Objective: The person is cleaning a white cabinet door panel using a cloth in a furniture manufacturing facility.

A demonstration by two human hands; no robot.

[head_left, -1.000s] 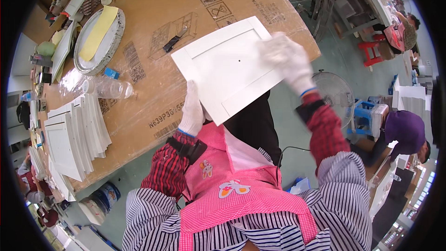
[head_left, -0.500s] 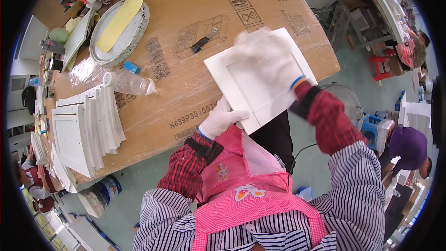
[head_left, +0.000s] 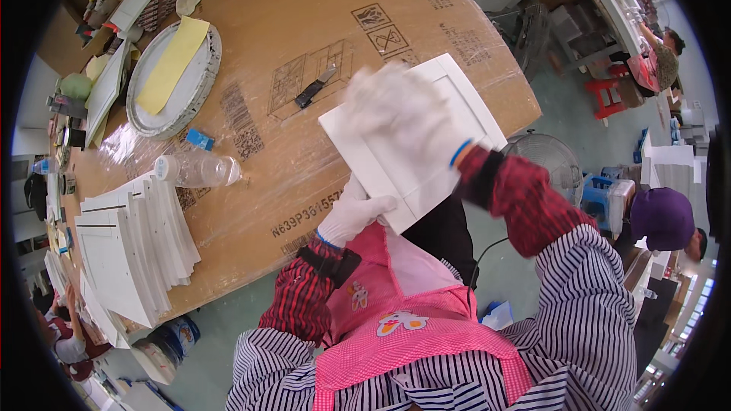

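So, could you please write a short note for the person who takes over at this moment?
Left hand, gloved: grips the near edge of the white panel.
Right hand, gloved: lies blurred on the panel's face.
Panel: on the near edge of the wrapped cardboard table.
Stack of white panels: at the left, beside a plastic bottle.
Done: one panel is in hand.
Left: cannot tell how much of its face is covered.

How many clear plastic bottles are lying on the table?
1. The clear plastic bottle lies on its side on the cardboard-covered table, between the round tray and the stack of white panels. Others may be hidden.
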